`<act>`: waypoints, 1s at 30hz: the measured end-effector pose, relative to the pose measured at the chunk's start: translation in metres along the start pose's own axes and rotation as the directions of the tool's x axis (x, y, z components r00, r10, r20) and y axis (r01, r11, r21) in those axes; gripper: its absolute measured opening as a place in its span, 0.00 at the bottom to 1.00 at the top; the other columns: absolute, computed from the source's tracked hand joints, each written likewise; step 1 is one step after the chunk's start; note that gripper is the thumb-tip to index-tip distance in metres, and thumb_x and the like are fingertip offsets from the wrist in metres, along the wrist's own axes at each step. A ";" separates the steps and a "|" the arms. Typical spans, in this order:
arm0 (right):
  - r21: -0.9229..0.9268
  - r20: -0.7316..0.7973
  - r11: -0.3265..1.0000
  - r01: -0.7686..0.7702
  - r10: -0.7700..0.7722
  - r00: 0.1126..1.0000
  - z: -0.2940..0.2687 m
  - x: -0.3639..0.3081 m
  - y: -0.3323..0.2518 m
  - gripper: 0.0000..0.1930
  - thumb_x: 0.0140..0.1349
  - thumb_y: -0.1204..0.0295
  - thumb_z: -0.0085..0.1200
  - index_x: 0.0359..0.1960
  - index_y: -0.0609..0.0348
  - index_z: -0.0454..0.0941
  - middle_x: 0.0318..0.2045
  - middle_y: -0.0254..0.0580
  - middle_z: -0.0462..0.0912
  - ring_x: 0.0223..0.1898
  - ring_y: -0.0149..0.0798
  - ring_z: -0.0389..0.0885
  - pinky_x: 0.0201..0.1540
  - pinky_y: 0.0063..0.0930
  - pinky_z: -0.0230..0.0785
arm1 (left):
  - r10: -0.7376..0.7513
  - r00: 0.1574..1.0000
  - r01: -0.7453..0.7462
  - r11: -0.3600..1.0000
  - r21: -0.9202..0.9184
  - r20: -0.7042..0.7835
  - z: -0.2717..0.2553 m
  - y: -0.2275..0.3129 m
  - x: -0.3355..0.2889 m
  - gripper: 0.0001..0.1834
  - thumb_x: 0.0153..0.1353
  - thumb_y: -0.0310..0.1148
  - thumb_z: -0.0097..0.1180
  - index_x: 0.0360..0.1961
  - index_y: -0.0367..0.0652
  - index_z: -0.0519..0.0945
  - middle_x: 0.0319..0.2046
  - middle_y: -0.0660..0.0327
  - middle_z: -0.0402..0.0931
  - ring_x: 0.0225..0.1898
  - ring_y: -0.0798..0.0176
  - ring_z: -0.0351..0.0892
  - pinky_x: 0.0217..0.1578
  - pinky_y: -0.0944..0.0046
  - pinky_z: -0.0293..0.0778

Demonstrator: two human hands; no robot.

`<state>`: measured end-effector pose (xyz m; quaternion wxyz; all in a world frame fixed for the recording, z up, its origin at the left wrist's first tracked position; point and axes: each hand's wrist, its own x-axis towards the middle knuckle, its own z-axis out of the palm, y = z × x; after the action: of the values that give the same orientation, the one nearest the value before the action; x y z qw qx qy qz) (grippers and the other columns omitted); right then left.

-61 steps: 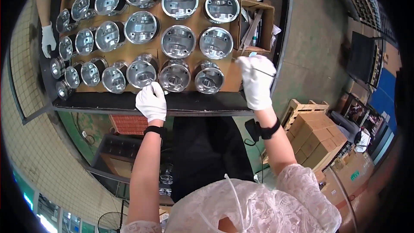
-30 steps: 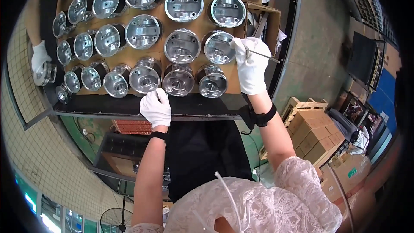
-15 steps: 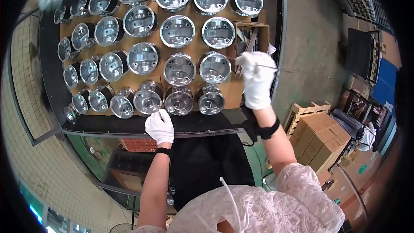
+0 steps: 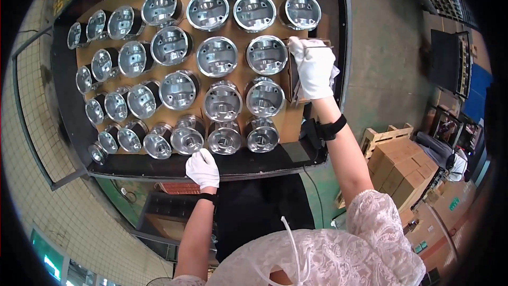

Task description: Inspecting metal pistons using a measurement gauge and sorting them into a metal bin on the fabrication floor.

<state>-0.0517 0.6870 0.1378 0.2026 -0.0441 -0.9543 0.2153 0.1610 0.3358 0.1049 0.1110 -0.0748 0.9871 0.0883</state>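
Note:
Rows of shiny metal pistons (image 4: 216, 56) stand on a brown cardboard sheet (image 4: 291, 133) across the black-edged table. My left hand (image 4: 202, 168), in a white glove, rests at the table's near edge beside a front-row piston (image 4: 188, 136). Its fingers are curled together; anything inside them is hidden. Over a small cardboard box (image 4: 294, 82) at the right side is my right hand (image 4: 314, 69), also gloved. Its fingers are closed, with a thin, dark, rod-like tool across them. The glove hides much of the box and its contents.
The table's black rim (image 4: 248, 169) runs along the near side. A dark pad (image 4: 295, 152) lies at the near right corner. To the right on the floor stand stacked cartons (image 4: 405, 172) and a wooden pallet (image 4: 378, 140). A mesh fence (image 4: 39, 127) is at left.
My right hand has moved from the box's near right side to over the box, still closed. The pistons and table sit lower in view. A blurred shape at the upper left is gone.

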 end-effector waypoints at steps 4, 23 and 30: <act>0.134 0.056 0.989 -0.061 0.054 0.997 -0.008 0.003 -0.010 0.03 0.64 0.71 0.63 0.32 0.51 0.86 0.24 0.40 0.84 0.27 0.45 0.82 0.32 0.38 0.73 | 0.046 0.999 -0.045 0.999 0.011 -0.017 -0.001 0.001 0.000 0.17 0.72 0.34 0.48 0.25 0.41 0.75 0.24 0.52 0.76 0.29 0.44 0.77 0.34 0.45 0.72; 0.398 0.050 0.871 -0.288 0.293 0.955 -0.031 -0.009 -0.036 0.04 0.58 0.76 0.70 0.28 0.55 0.86 0.25 0.39 0.82 0.30 0.43 0.81 0.34 0.38 0.70 | -0.010 0.994 -0.014 0.975 -0.223 -0.110 -0.017 0.020 0.022 0.06 0.67 0.29 0.54 0.32 0.40 0.78 0.31 0.52 0.79 0.36 0.43 0.78 0.41 0.45 0.73; 0.152 0.037 0.986 -0.061 0.056 0.998 -0.036 -0.025 -0.012 0.05 0.56 0.78 0.71 0.27 0.56 0.85 0.24 0.38 0.83 0.28 0.42 0.79 0.32 0.35 0.70 | 0.324 0.926 -0.360 0.913 -0.191 -0.195 -0.063 0.159 0.152 0.15 0.62 0.33 0.62 0.48 0.40 0.83 0.48 0.50 0.81 0.50 0.43 0.78 0.56 0.45 0.73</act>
<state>-0.0145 0.6856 0.1633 0.1834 -0.0528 -0.9364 0.2945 -0.0251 0.4593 0.1555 0.0054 0.0806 0.9743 0.2104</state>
